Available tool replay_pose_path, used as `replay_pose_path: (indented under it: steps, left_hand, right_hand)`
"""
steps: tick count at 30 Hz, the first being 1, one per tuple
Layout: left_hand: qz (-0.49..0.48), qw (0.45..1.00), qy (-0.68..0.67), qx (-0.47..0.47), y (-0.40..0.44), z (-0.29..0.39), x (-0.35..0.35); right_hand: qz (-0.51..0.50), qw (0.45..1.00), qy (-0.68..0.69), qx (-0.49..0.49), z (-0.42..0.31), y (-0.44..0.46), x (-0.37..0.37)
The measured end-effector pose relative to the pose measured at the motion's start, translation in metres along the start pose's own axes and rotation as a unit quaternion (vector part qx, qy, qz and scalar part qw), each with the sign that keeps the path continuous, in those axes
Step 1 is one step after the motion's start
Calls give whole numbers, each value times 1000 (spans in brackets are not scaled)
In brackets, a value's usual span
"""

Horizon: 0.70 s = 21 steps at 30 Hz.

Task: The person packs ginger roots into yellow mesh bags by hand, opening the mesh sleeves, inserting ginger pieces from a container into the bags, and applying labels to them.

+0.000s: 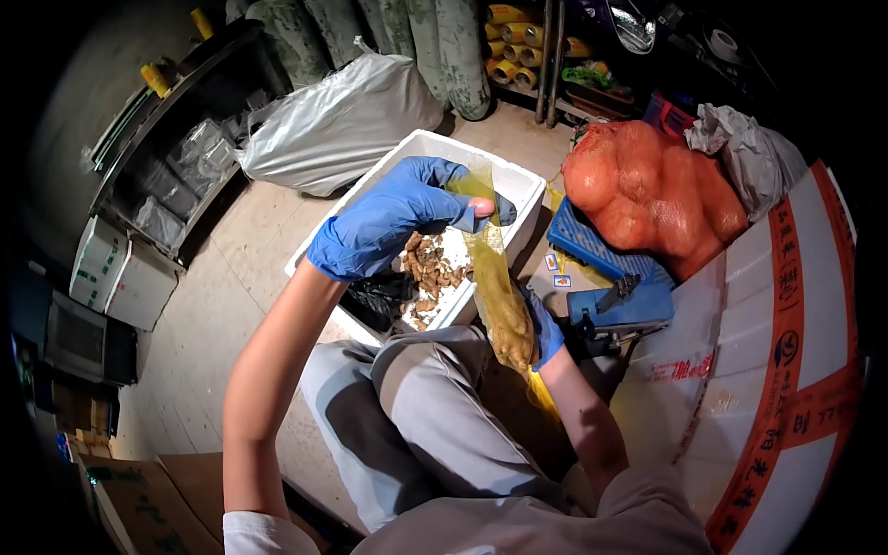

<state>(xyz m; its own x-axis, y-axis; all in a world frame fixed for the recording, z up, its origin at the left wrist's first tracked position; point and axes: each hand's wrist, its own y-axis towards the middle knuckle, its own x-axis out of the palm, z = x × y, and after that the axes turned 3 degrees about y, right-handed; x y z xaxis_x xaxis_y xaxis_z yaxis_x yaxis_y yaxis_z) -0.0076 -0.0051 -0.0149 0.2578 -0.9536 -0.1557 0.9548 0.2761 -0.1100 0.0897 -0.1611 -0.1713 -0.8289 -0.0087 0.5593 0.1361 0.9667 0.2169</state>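
Observation:
My left hand (398, 208), in a blue glove with a bare thumb tip showing, pinches the top of a yellow mesh bag (504, 310) above a white foam box (529, 190). The bag hangs down to the right, filled with brown lumpy pieces in its lower part. My right hand (544, 328), also gloved in blue, is wrapped round the filled part from behind, its fingers partly hidden by the bag. Inside the box lie loose brown pieces (425, 268) and a black plastic bag (377, 301).
A blue scale-like device (620, 308) and blue basket (578, 242) stand right of the box, beside a large orange net sack (647, 185). White cartons with red tape (786, 370) fill the right. A silver sack (342, 116) lies behind; a shelf (180, 139) stands left.

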Motion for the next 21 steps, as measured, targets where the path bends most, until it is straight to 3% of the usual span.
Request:
replay_pose_path:
  steps: [2,3,6,10,12,13,15,17,20,21]
  left_hand:
    - [11,999,-29,8,-7,5,4]
    - [10,999,-37,-2,-11,5,2]
    - [27,999,-41,-17,-16,0,4]
    - [24,999,-37,29,-17,-8,11]
    - [54,992,-62,98,-16,-7,12]
    - [70,990,-88,86,-19,-3,9]
    - [78,974,-151,147,-15,-11,-6]
    - [90,956,-207,190,-12,-19,-22]
    - [114,956,-204,178,-16,-37,-7]
    - [76,972,-174,142,-19,-48,-4]
  right_hand:
    - [61,993,-78,57,3,-4,-2]
    - [-21,999,21,-16,31,-2,-30]
    - [29,949,-294,-108,43,-3,-46]
    - [68,983,-145,-91,73,1,-73]
    - [83,989,-90,-83,78,-1,-78]
    - [88,990,-72,-80,71,0,-71]
    - [113,993,29,-5,55,-9,-57]
    - [106,991,85,-12,63,-11,-63]
    - [82,963,253,-33,80,-12,-81]
    - [74,947,308,-42,83,-11,-82]
